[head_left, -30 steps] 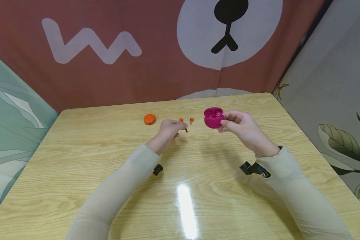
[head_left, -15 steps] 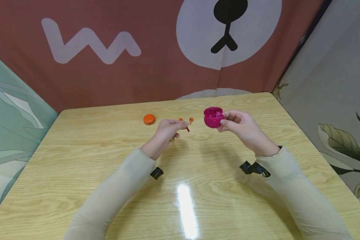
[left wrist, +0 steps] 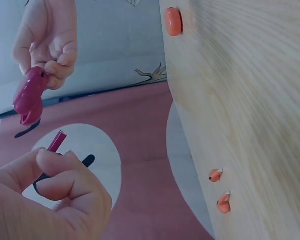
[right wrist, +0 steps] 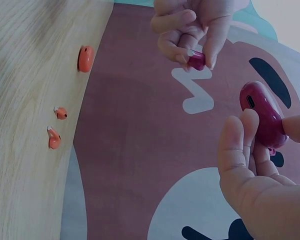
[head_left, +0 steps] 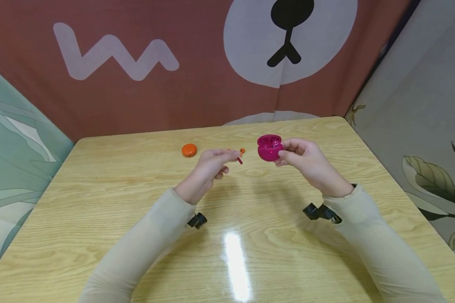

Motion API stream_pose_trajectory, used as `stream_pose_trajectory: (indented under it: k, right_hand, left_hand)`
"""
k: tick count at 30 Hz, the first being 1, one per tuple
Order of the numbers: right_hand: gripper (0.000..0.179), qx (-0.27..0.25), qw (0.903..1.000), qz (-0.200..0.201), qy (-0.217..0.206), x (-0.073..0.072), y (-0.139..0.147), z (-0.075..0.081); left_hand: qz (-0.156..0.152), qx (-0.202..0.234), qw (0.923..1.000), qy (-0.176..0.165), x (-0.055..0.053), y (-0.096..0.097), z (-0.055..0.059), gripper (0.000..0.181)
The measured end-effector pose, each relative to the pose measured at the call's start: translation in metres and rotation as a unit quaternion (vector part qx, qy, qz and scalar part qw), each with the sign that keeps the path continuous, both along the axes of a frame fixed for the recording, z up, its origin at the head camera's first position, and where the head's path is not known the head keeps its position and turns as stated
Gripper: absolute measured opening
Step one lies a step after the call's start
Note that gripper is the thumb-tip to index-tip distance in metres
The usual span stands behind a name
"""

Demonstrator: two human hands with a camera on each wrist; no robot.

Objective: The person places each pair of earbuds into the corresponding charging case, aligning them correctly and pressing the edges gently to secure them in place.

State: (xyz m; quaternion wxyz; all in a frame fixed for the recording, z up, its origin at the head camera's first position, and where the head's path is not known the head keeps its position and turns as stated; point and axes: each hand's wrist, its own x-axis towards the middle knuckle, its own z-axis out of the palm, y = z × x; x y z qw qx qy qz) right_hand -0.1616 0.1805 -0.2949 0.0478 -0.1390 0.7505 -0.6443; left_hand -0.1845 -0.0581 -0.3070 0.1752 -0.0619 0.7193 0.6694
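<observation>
Between the thumb and fingers of my left hand (head_left: 208,168) is a magenta earbud (head_left: 239,160). Its stem sticks out toward the lower right, and the fingers cover its head. My right hand (head_left: 305,162) holds a magenta earbud case (head_left: 270,152) by its right side, lid up, above the table. A small light spot shows inside the case, too small to identify. The left hand is to the left of the case, with a gap between. Two orange earbuds (right wrist: 53,138) lie on the table behind the left hand, which partly covers one in the head view.
A round orange case (head_left: 189,150) rests closed on the wooden table (head_left: 117,202), left of the orange earbuds. In the left wrist view an orange oval object (left wrist: 173,22) sits near the table edge; I cannot tell whether it is that same case. A printed cloth (head_left: 197,97) hangs behind.
My left hand has shifted slightly right and up with the magenta earbud, nearer the case, now covering most of the left orange earbud. The right hand and case stay nearly still.
</observation>
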Motion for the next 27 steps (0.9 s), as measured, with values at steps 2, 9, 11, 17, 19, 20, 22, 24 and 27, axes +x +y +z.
stream_pose_trajectory:
  k: [2,9,11,17,19,20,22,24,27]
  right_hand:
    - [0.018,0.001,1.0000,-0.002,0.000,0.000,0.000,0.000]
    - [0.018,0.009,1.0000,-0.003,-0.001,-0.001,0.000,-0.001]
    - [0.018,0.010,0.9999,-0.003,0.000,-0.001,-0.001,-0.001]
    - [0.017,0.003,1.0000,0.000,0.006,-0.001,-0.002,-0.003]
    - [0.018,0.000,0.9999,0.001,0.011,-0.001,-0.002,-0.003]
    - [0.018,-0.001,0.9999,0.002,0.013,-0.001,-0.002,-0.003]
    - [0.019,-0.003,0.9998,0.005,0.016,0.000,-0.003,-0.003]
    - [0.020,-0.001,0.9998,0.008,0.019,-0.001,-0.003,-0.003]
    - [0.019,0.002,0.9997,0.011,0.021,-0.001,-0.004,-0.004]
  left_hand:
    - [0.003,0.001,1.0000,0.003,0.001,0.001,0.002,0.030]
    - [0.000,-0.002,0.9999,0.017,0.005,0.002,0.009,0.029]
    - [0.001,-0.005,0.9998,0.020,0.006,0.003,0.012,0.028]
    - [0.004,0.004,0.9996,0.029,0.009,0.005,0.018,0.028]
    - [0.004,0.005,0.9995,0.032,0.010,0.006,0.019,0.029]
    - [0.004,0.004,0.9995,0.032,0.010,0.006,0.020,0.029]
    - [0.005,0.004,0.9994,0.035,0.011,0.007,0.022,0.029]
    - [0.008,0.005,0.9993,0.037,0.012,0.009,0.025,0.030]
    - [0.013,0.007,0.9990,0.042,0.013,0.013,0.028,0.030]
